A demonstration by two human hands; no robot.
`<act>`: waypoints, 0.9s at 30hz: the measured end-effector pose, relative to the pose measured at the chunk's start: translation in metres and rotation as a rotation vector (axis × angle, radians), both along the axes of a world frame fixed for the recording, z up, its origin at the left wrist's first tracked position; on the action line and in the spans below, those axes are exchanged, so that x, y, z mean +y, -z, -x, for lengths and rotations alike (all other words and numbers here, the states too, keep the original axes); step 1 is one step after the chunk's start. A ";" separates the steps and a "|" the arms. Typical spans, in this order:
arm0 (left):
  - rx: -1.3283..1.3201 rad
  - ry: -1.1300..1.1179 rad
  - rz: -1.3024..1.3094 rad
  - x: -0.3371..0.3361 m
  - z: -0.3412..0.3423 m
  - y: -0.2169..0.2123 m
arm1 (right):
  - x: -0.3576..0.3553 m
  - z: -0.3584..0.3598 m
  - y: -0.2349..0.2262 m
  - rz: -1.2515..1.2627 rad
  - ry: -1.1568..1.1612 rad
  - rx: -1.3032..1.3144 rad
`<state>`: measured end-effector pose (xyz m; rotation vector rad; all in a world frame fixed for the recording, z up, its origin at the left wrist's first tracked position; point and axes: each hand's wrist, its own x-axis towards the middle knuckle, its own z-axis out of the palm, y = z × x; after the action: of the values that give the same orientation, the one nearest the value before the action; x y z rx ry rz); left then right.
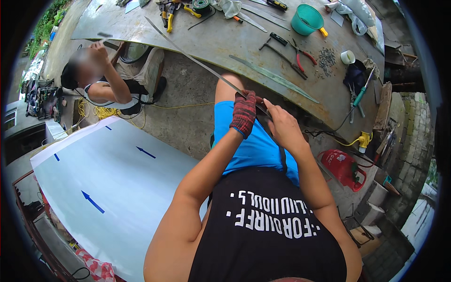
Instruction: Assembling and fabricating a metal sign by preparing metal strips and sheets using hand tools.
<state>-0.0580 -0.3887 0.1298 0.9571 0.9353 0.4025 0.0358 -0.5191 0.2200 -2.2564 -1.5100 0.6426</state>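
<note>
I am holding a long thin metal strip (197, 61) that is running from my lap up and leftward over the edge of the steel workbench (225, 37). My left hand (245, 113), in a red knit glove, is clamping around the strip's near end, and my bare right hand (282, 124) is pinching it just beside the glove. A green bowl (307, 19), red-handled pliers (303, 54) and another strip are lying on the bench. A seated person (108, 77) is working left of it, beside a white sheet with blue arrows (103, 178).
</note>
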 end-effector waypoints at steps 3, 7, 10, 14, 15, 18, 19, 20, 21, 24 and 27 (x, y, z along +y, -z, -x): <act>-0.043 -0.127 0.107 -0.009 0.002 0.002 | -0.012 0.000 0.006 -0.059 0.009 0.043; -0.148 -0.141 0.190 0.019 0.003 0.008 | -0.040 0.000 0.000 -0.025 -0.017 0.004; -0.145 -0.231 0.280 0.054 0.006 0.006 | -0.061 -0.001 -0.010 0.005 0.026 0.070; -0.111 -0.250 0.191 0.048 0.001 -0.007 | -0.068 0.005 -0.020 -0.083 0.068 0.183; -0.088 -0.223 0.184 0.040 -0.001 -0.009 | -0.065 0.008 -0.021 -0.165 0.071 0.188; -0.089 -0.130 0.110 0.013 -0.008 -0.015 | -0.053 0.009 -0.014 -0.201 0.089 0.200; -0.125 -0.089 0.106 0.007 -0.010 -0.016 | -0.048 0.008 -0.008 -0.247 0.095 0.171; -0.095 -0.060 0.158 0.000 -0.012 -0.017 | -0.045 0.009 -0.004 -0.241 0.129 0.169; -0.187 -0.044 0.214 -0.007 -0.010 -0.020 | -0.042 0.010 0.001 -0.160 0.158 0.132; -0.203 0.012 0.236 -0.017 -0.007 -0.030 | -0.048 0.007 0.012 -0.108 0.189 -0.010; -0.241 0.178 0.262 -0.015 -0.001 -0.038 | -0.063 0.002 0.014 -0.046 0.157 0.024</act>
<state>-0.0565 -0.4040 0.1682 0.7261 0.6589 0.2310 0.0343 -0.5818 0.2057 -2.2959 -1.3068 0.5804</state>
